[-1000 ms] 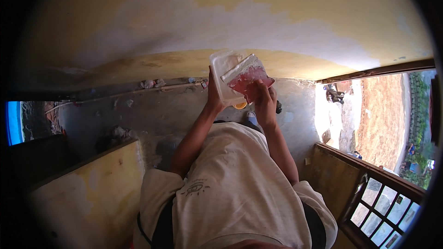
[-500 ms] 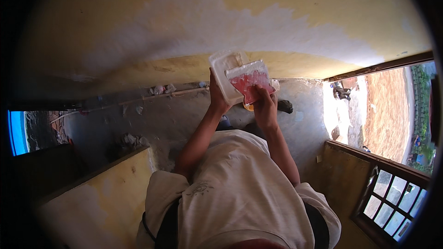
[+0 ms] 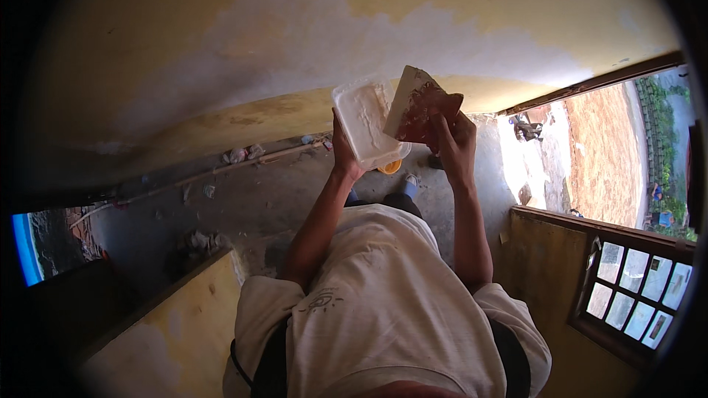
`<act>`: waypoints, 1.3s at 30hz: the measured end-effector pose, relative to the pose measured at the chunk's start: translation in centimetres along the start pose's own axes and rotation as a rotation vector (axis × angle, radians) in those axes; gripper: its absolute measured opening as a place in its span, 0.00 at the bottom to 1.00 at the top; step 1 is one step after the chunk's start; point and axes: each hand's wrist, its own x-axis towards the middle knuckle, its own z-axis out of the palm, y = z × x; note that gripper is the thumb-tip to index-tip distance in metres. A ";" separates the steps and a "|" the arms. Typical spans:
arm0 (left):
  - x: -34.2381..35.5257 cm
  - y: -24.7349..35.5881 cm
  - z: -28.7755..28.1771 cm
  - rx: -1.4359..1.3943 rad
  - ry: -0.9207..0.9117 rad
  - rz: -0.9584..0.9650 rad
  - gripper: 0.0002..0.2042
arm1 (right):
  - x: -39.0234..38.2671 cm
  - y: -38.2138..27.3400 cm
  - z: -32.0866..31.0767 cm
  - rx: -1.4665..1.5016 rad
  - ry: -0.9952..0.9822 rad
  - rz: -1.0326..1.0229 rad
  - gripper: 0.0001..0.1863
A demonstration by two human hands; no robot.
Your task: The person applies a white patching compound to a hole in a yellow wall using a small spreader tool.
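Note:
My left hand (image 3: 344, 149) grips a white rectangular plastic tub (image 3: 363, 121) by its left side. Whitish paste coats the tub's inside. Held in my right hand (image 3: 456, 138) is a red putty spreader (image 3: 422, 114), its broad blade smeared with white and tilted up. The spreader's lower left corner is at the tub's right rim; I cannot tell whether they touch. Ahead of both hands stands a yellow wall (image 3: 177, 37) with a large pale patch (image 3: 317, 37) across it.
Below the tub, a yellow round container (image 3: 390, 167) stands on the grey floor (image 3: 243, 206) near my feet. A long pole (image 3: 258, 158) and litter lie along the wall's base. A low yellow wall (image 3: 177, 309) is behind left; a doorway and a paned window (image 3: 634, 287) are at right.
The red spreader has moved right, off the top of the tub, and turned so its blade points up and left. The paste inside the tub now shows more fully.

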 end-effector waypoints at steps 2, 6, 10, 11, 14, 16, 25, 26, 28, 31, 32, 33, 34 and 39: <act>0.2 -0.3 0.0 0.044 0.019 0.022 0.39 | 0.3 -0.5 0.8 -0.149 0.064 -0.173 0.13; 0.3 -1.0 -0.7 0.051 0.008 0.014 0.36 | 0.7 -0.4 3.6 -0.506 -0.032 -0.207 0.10; -0.1 -1.1 0.7 -0.026 0.064 0.005 0.33 | 1.0 1.0 4.4 -0.504 -0.024 -0.187 0.15; -0.1 -1.0 0.4 0.003 0.057 -0.001 0.33 | 1.0 1.3 4.3 -0.522 -0.078 -0.232 0.15; -0.2 -1.0 -0.5 0.028 0.024 0.003 0.32 | 0.6 1.7 4.7 -0.641 -0.107 -0.303 0.12; -0.2 -0.9 0.0 0.029 0.044 0.037 0.32 | 0.4 0.7 4.8 -0.579 -0.055 -0.278 0.12; 0.7 -2.3 0.1 -0.006 -0.011 0.003 0.33 | 1.2 -0.1 3.2 -0.541 -0.085 -0.165 0.09; 0.7 -2.6 -0.1 -0.002 0.001 -0.009 0.34 | 1.3 0.9 3.3 -0.536 -0.090 -0.164 0.09; 0.8 -2.9 0.8 0.106 0.086 -0.032 0.34 | 1.7 2.4 3.3 -0.707 -0.178 -0.278 0.11; 1.7 -3.7 1.7 0.008 0.005 0.047 0.34 | 2.2 0.8 1.8 -0.595 -0.134 -0.243 0.10; 2.1 -4.3 1.4 0.002 0.015 0.046 0.34 | 2.3 0.3 1.2 -0.548 -0.088 -0.169 0.08; 2.5 -4.8 1.0 -0.006 0.005 0.040 0.34 | 2.3 0.6 0.7 -0.566 -0.077 -0.172 0.08; 3.1 -5.1 1.4 -0.012 -0.011 0.035 0.34 | 2.8 1.6 0.1 -0.568 -0.079 -0.171 0.08; 4.5 -7.5 4.1 -0.016 -0.020 0.060 0.34 | 4.2 1.6 -3.9 -0.541 -0.115 -0.271 0.09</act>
